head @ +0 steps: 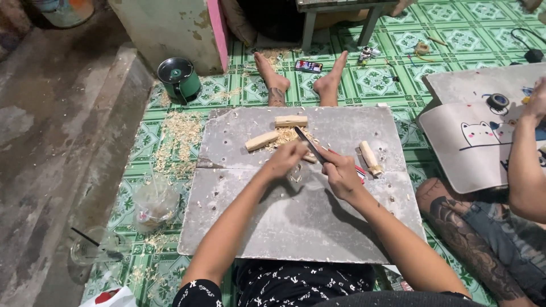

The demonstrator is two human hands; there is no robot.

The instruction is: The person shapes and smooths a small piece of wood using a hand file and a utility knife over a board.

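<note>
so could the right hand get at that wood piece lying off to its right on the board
Probably yes. The wood piece lies on the grey board just beyond the right hand, with nothing between them, but that hand is holding a knife, so its grip is occupied.

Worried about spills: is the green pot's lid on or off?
On. The dark lid sits flat over the green pot.

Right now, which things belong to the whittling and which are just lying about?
In use: knife, left hand, right hand, wood pieces, grey board.
Lying about: phone, green pot, plastic cup, tape roll.
</note>
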